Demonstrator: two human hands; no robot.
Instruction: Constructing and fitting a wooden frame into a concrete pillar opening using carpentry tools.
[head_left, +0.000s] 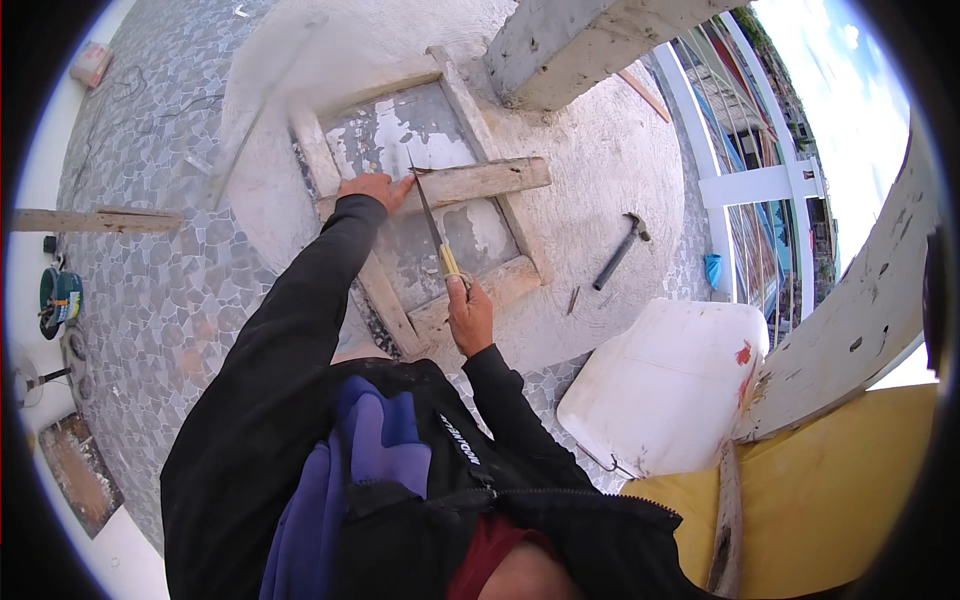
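Note:
My right hand point(470, 318) is closed round the yellowish handle of a handsaw point(433, 226). Its narrow blade points away from me and lies across a short wooden plank point(480, 183). On the same plank, left of the blade, my left hand point(376, 190) holds the wood, its fingertips close to the saw. A dark split or notch shows in the wood beside the blade. Beneath the plank is a rectangular frame of rough boards point(466, 105), which rests on a round pale tabletop. Inside the frame is a grey panel point(390, 135) with peeling white patches.
A hammer point(618, 255) lies on the round tabletop point(600, 180) to the right, near a small dark piece point(573, 300). A thick post point(570, 55) stands at the far side. A white plastic chair point(665, 385) is at the near right. Another board point(100, 220) juts in from the left.

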